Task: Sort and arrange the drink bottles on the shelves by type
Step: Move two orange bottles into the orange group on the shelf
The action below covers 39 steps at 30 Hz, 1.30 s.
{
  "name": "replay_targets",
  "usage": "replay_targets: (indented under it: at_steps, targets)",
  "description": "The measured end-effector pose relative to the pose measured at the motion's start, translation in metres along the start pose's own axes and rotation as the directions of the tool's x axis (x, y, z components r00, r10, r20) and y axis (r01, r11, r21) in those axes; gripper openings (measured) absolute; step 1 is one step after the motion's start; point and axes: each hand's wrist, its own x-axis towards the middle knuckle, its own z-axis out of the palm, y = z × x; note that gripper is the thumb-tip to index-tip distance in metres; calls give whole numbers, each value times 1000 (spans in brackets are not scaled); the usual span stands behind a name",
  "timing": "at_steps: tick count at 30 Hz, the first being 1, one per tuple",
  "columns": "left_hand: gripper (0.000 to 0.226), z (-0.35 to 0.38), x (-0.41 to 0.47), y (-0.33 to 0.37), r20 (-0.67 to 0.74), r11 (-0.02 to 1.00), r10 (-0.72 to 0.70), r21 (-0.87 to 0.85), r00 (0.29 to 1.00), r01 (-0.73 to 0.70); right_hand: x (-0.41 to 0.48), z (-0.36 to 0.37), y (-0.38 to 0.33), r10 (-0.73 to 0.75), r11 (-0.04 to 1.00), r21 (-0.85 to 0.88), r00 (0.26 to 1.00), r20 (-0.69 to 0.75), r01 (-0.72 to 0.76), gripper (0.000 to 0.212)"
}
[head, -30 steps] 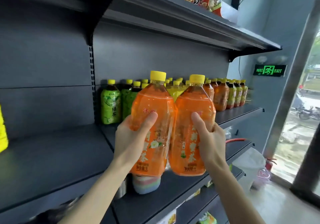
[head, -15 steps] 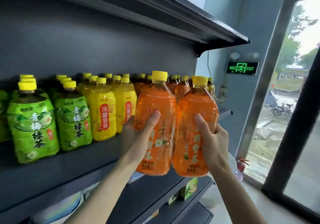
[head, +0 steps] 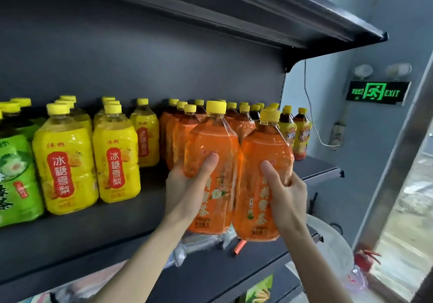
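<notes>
Two full yellow-capped orange plastic bottles [head: 210, 143], touching, hang just before the dark metal shelf [head: 117, 227] and its orange row [head: 178, 134], one clasped mid-body in the left grip [head: 185, 185], one in the right grip [head: 285, 192], likely heavy and slick, so waist holds suit.

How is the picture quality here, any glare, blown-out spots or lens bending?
Head view: the window at right is washed out; the upper shelf edge looks bowed from wide-angle distortion; the green bottle at the left edge looks stretched; plastic glints on the left orange bottle and right orange bottle that the left hand and right hand grip.
</notes>
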Motion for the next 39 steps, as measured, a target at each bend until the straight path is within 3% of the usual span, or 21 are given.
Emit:
replay_targets:
  at_steps: [4,12,20,24,27,32,39]
  targets:
    - [68,32,34,-27,-69,1000,16,16,998,-15,56,1,28,-4,1000,-6,999,43,4,52]
    - [39,84,84,-66,-191,999,-13,27,982,19,145,-3,76,-11,999,39,990,143,6,54]
    - [70,122,95,-86,-387,994,21,106,922,21,195,-9,110,-2,991,129,961,278,-35,55]
    - [59,138,94,-86,-421,981,61,192,905,23,209,-15,120,-16,979,195,942,336,-53,56]
    - [56,146,96,-85,-451,976,58,214,891,45,216,-18,122,-26,976,210,919,393,-62,39]
    - [61,147,92,-81,-433,949,83,311,898,62,219,-19,127,-48,974,221,907,417,-50,67]
    - [81,132,56,-100,-351,777,217,627,911,56,219,-19,127,-45,964,255,902,429,-73,62]
